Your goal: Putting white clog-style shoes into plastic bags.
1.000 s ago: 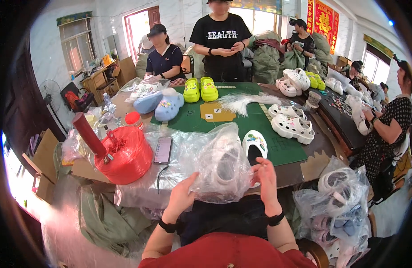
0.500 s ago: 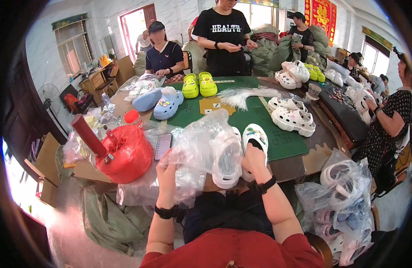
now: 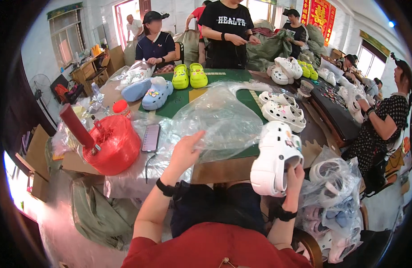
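My right hand (image 3: pixel 295 178) grips white clogs (image 3: pixel 272 143) by the opening, with fingers inside. They look like a pair pressed together, lifted above the table's near edge, toes pointing away from me, and small coloured charms show on one. My left hand (image 3: pixel 185 152) has its fingers at the near edge of a large clear plastic bag (image 3: pixel 223 120), pinching it. The bag spreads across the green mat (image 3: pixel 241 152), its far end puffed up and apart from the clogs. Its mouth cannot be made out clearly.
To the left stand a red twine roll (image 3: pixel 112 145) with a rod, a phone (image 3: pixel 151 137) and a red-lidded jar (image 3: pixel 121 108). Blue clogs (image 3: pixel 156 96), lime clogs (image 3: pixel 198 76) and white clogs (image 3: pixel 284 114) sit beyond. Bagged clogs (image 3: pixel 331 187) hang at right. Several people work around.
My right hand has lifted the white clogs off the table and moved them right, out of the plastic. My left hand has shifted right and farther out, and the bag now lies spread wider.
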A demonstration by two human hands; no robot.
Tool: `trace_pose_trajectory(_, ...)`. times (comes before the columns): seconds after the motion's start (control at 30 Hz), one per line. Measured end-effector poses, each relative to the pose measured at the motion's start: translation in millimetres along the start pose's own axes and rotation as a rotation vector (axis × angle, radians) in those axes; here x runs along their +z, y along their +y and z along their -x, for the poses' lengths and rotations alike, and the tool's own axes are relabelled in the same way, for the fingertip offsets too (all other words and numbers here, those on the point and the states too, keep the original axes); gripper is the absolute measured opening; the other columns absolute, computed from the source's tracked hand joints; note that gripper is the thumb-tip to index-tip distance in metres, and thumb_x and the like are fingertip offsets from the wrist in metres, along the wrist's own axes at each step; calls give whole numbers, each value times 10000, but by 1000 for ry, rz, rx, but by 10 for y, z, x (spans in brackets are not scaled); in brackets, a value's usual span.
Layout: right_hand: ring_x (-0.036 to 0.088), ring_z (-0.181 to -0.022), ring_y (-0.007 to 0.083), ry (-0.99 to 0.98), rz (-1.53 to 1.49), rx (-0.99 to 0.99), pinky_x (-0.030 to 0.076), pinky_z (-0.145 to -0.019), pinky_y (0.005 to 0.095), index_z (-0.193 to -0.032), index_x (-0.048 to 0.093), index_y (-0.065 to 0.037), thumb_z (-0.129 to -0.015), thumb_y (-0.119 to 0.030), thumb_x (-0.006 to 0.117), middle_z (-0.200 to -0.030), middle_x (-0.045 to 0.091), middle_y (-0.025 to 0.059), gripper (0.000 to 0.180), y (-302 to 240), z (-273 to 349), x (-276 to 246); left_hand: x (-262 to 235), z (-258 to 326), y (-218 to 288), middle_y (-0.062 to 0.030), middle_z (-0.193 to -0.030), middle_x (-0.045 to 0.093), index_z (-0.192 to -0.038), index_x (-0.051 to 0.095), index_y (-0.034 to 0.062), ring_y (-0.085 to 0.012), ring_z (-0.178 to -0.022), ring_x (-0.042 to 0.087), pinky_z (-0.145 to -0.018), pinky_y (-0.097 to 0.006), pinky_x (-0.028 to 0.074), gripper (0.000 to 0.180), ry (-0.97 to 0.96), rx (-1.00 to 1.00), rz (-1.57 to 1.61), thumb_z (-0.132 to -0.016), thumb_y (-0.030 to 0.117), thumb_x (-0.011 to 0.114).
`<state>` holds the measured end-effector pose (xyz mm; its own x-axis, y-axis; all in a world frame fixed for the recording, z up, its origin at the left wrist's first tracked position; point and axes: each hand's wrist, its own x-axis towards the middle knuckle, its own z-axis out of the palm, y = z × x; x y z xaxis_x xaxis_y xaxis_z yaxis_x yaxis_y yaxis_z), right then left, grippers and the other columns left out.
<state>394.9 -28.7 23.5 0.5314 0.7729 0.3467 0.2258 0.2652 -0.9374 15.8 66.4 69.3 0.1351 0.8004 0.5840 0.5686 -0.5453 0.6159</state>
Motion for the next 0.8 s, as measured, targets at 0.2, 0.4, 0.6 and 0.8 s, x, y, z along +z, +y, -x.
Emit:
trace_pose_trajectory(0.2, 576, -835, 98, 121, 67, -22, 471, -750, 257, -1200, 605, 53, -907, -38, 572, -970, 663, 46, 309, -238, 218, -418, 542, 127, -499, -184, -1105, 693, -1290, 616, 90, -390, -1049, 622, -972, -457, 475, 459, -700, 95, -260, -838, 162, 657)
trace_pose_trajectory(0.4, 574, -852, 94, 134, -62, -87, 459, -740, 246, -1215, 591, 68, -962, -130, 627, -1024, 661, 34, 323, -403, 304, -477, 215, -10, 32, -208, -1327, 570, -1437, 450, 96, -420, -1211, 524, -1029, -473, 441, 676, -402, 38, -78, -830, 190, 733)
trace_pose_trajectory(0.6, 649, -972, 141, 37, -382, 86, 522, -811, 273, -1232, 583, 48, -987, -147, 615, -1139, 676, 92, 315, -408, 441, -454, -33, 193, 245, -175, -1251, 564, -1243, 522, 88, -404, -1169, 524, -947, -468, 478, 474, -194, 198, -164, -807, 63, 705)
trace_pose_trajectory(0.8, 657, -971, 152, -78, -395, 200, 530, -825, 279, -1252, 569, 44, -976, -123, 607, -1154, 672, 103, 325, -675, 535, 137, 69, 346, -232, -119, -1209, 587, -1081, 581, 86, -335, -1028, 585, -949, -443, 465, 269, -189, 287, -188, -834, -17, 611)
